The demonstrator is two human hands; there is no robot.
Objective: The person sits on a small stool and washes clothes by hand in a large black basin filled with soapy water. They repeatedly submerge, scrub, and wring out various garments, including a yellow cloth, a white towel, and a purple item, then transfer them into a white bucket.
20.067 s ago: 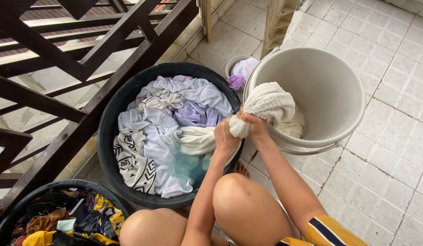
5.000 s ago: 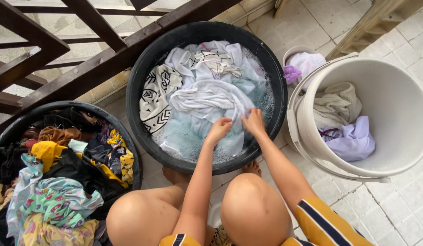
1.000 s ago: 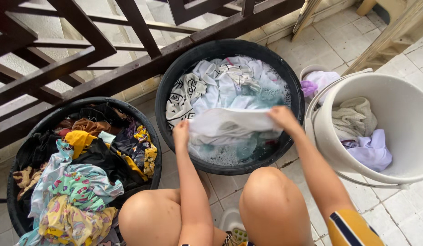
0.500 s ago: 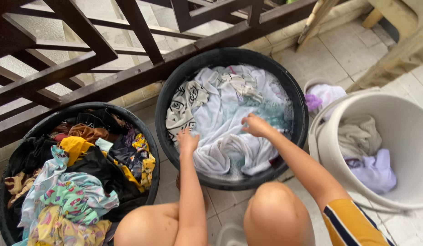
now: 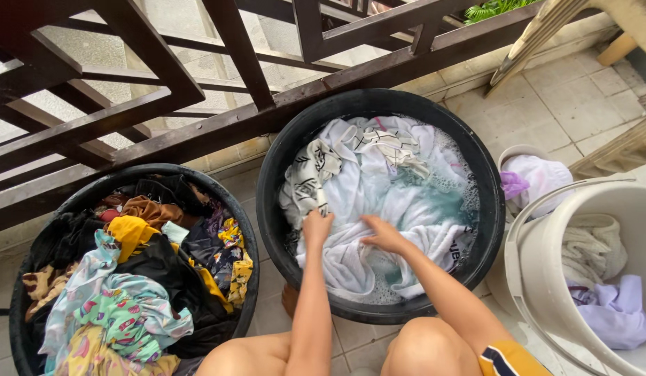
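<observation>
I squat over a black round tub [image 5: 281, 150] full of soapy water and pale laundry. My left hand [image 5: 316, 226] is closed on a fold of the white garment [image 5: 357, 202] near the tub's front left. My right hand [image 5: 380, 235] presses flat on the same wet white cloth, just to the right of the left hand. A black-and-white patterned cloth [image 5: 305, 177] lies behind my left hand. Foam and bluish water show at the tub's right side.
A second black tub [image 5: 229, 202] at left holds several dark and colourful clothes. A white bucket [image 5: 539, 251] at right holds a cream towel [image 5: 591, 251] and a lilac garment [image 5: 615, 313]. A small bowl with purple cloth [image 5: 532, 177] sits behind it. A dark railing [image 5: 197, 132] runs behind the tubs.
Both hands have come down and closer together onto the white garment at the tub's front; a second ago they held it stretched above the water. The view has shifted slightly.
</observation>
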